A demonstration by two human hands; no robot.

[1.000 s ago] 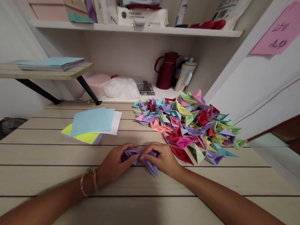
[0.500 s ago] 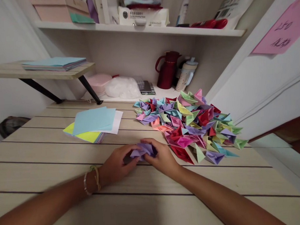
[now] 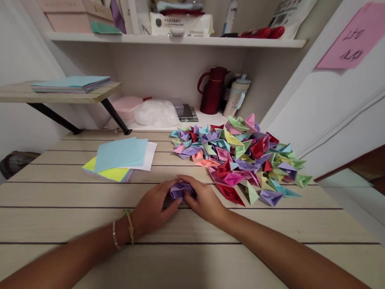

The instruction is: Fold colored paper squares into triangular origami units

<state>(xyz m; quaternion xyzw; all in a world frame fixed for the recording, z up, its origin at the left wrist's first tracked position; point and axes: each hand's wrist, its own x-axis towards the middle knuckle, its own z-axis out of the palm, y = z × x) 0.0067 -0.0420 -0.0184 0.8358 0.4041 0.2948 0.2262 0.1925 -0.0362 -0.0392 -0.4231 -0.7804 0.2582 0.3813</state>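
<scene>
Both my hands meet over a small folded piece of purple paper [image 3: 180,189] on the wooden table [image 3: 71,207]. My left hand [image 3: 153,209] pinches its left side with closed fingers. My right hand [image 3: 203,199] grips its right side, fingers curled over it. The paper is largely covered by my fingers. Just right of my hands lies a big heap of folded paper boats [image 3: 240,157] in many colours.
A stack of flat coloured paper sheets [image 3: 120,159] lies to the upper left of my hands. At the back stand a dark red jug [image 3: 213,90], a pale bottle [image 3: 236,95] and a white bag [image 3: 156,113]. A side shelf [image 3: 51,92] holds more sheets.
The purple paper has been folded up smaller between my hands; its lower tip no longer sticks out. My hands have drawn closer together and a little farther up the table.
</scene>
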